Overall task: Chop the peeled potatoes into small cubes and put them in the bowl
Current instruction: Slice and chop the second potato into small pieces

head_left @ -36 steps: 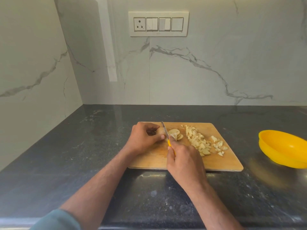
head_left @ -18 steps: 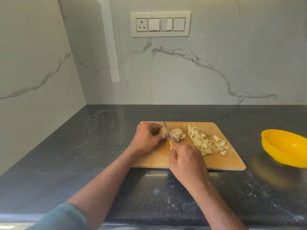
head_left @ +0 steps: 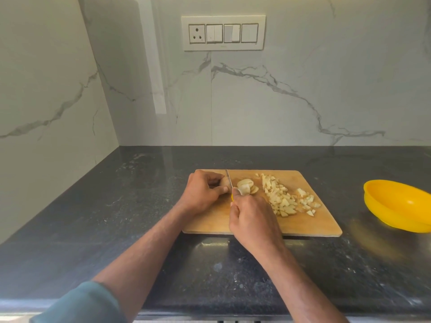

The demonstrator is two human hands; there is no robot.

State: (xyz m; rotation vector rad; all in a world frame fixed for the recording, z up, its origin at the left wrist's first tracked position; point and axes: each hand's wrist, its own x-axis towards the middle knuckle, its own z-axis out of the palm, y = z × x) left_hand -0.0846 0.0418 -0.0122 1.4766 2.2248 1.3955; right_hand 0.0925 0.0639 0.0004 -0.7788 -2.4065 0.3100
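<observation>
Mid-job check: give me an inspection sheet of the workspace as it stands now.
Surface: dark speckled countertop, glossy.
Job's things: wooden cutting board; potato end under the left hand; slices beside the blade; pile of cubes on the board's right; yellow bowl off the board, with no cubes seen in it.
Clutter: nothing seen.
Grippers: left hand holds the potato end; right hand grips the knife.
Cables: nothing seen.
Surroundings: marble wall, switch panel.
</observation>
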